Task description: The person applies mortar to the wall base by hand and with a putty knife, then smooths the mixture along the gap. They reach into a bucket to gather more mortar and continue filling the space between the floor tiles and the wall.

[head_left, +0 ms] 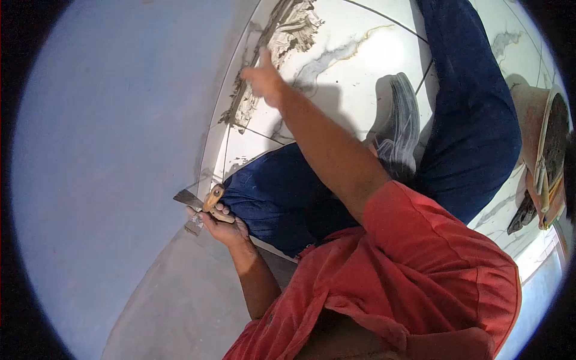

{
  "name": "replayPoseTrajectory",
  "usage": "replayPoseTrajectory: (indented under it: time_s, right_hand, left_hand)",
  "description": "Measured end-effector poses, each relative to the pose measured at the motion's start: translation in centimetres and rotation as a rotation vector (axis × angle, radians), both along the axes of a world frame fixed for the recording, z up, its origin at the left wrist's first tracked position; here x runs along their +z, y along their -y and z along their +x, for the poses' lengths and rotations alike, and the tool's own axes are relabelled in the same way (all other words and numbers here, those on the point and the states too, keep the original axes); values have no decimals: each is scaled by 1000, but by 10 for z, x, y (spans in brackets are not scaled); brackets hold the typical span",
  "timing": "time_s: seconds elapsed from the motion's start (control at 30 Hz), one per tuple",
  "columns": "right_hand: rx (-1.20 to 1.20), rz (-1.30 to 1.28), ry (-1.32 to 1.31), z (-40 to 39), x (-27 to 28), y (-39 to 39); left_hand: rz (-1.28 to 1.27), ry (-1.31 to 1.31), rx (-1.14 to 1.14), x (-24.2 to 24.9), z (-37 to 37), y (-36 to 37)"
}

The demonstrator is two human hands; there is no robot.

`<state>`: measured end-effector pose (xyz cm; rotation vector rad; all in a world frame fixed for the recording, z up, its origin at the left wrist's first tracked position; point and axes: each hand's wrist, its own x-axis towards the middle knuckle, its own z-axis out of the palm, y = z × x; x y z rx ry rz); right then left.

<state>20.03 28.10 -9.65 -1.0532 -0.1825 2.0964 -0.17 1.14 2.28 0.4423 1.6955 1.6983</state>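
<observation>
My left hand (227,230) is closed around two wooden-handled tools near the wall's base. One is a putty knife (189,198) with a flat dark blade pointing to the wall. The second tool's small metal blade (193,224) shows beside my fingers. My right hand (264,81) reaches over a strip of wet grey mortar (246,111) along the floor's edge. Its thumb and a finger are stretched apart, slightly blurred, with nothing between them. Thicker, ridged mortar (294,33) lies just beyond that hand.
A pale blue wall (114,132) runs along the left. White marbled tiles (354,66) cover the floor, with my shoe (401,123) and bent knees over them. At the right stands a bucket (534,120) with a dark inside. A dark glove-like item (522,215) lies below it.
</observation>
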Motion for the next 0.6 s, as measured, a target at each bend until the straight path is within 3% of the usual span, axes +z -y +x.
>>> replayPoseTrajectory:
  time_s: [0.07, 0.13, 0.23, 0.33, 0.43, 0.47, 0.6]
  right_hand:
    - [66, 211, 208, -4, -23, 12]
    - [-41, 563, 697, 0, -18, 18]
    - [156, 259, 1020, 40, 27, -17]
    - [329, 408, 1329, 56, 22, -48]
    - [583, 611, 1522, 60, 16, -66]
    - [643, 560, 1593, 51, 15, -68]
    - [661, 636, 1600, 37, -8, -71]
  left_hand:
    - [8, -26, -16, -1, 3, -4]
    - [15, -98, -8, 8, 21, -11]
    - [4, -72, -29, 5, 12, -4]
    - [12, -55, 44, 8, 23, -13]
    - [23, -41, 62, 8, 21, -14]
    - [23, -41, 54, 7, 20, -13]
    - [49, -25, 58, 6, 15, -10]
